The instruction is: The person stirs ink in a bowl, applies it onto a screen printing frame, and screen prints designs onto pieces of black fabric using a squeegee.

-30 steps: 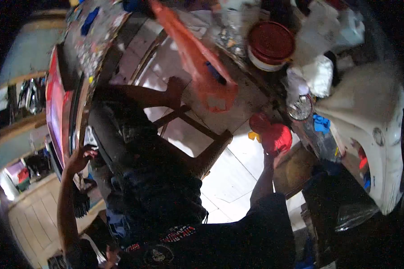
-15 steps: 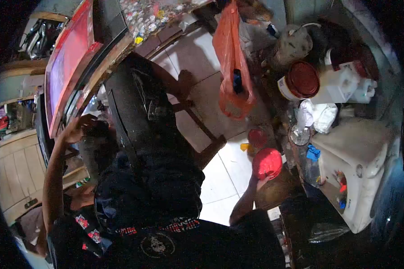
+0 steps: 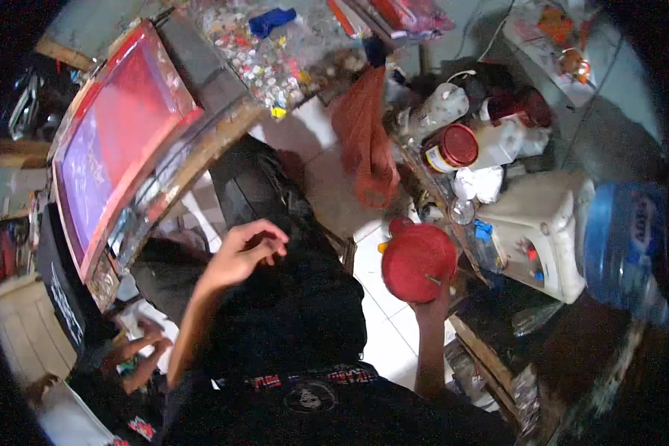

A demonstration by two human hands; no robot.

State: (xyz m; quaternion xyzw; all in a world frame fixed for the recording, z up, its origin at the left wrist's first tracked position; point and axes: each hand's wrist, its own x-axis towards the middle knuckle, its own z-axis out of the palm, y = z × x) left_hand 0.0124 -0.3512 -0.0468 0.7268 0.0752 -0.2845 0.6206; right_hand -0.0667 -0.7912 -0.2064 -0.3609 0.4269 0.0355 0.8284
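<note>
forearm [image 3: 193, 327] slanting forward and inward, i hold my left hand [image 3: 241, 256] up over my dark clothing [image 3: 290, 312], the back of it turned mostly upward. its fingers [image 3: 264, 227] are released, bent in a loose curl with the tips pointing to my right, and the hand is apart from everything around it. my right arm reaches straight ahead, and my right hand [image 3: 427, 303] grasps the round red container [image 3: 418, 260] at its near side, low down; most of those fingers are hidden behind it, so i cannot tell how they are spread. the container is in the air above the pale tiled floor [image 3: 383, 334], its broad round face turned toward me. just past it show a small dark red thing [image 3: 400, 224] and a bit of yellow [image 3: 382, 247]. beyond, an orange plastic bag [image 3: 364, 141] hangs down near the tub with the dark red lid [image 3: 453, 147]. a blue scrap [image 3: 483, 230] lies to the right, beside an off-white plastic piece [image 3: 543, 223]. over on my left a red-edged frame [image 3: 123, 141] leans at a slant next to a speckled surface [image 3: 264, 70].
</note>
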